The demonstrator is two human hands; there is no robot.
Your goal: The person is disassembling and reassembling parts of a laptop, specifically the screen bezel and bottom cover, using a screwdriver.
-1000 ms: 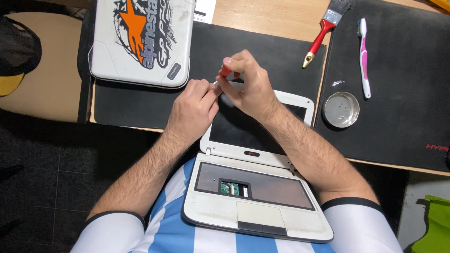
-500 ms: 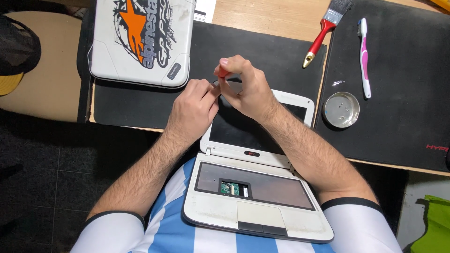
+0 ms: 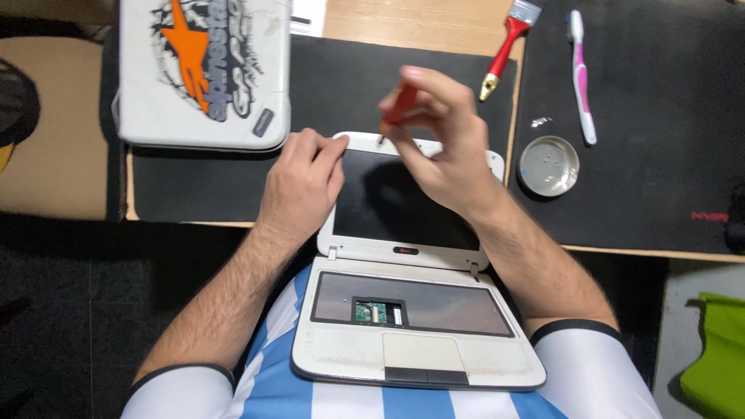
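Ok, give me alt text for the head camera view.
A right hand holds an orange-handled screwdriver at the top edge of a small white laptop lying open, keyboard removed, while the left hand steadies the screen corner. A paintbrush, toothbrush and round dish lie nearby.

Wooden desk (image 3: 403,19) with two black mats on top. Landmark: small round metal dish (image 3: 549,165). Dish sits on right mat (image 3: 660,116), near its left edge. Just above dish: few tiny screws (image 3: 541,121). Right of screws: pink-and-white toothbrush (image 3: 580,74), lying upright. Up and left of dish: red-handled paintbrush (image 3: 504,50), slanting across gap between mats. Left of dish: left mat (image 3: 326,85), bearing screen end of open white laptop (image 3: 411,194). Far left of dish: closed white laptop (image 3: 203,71) with orange and grey sticker.
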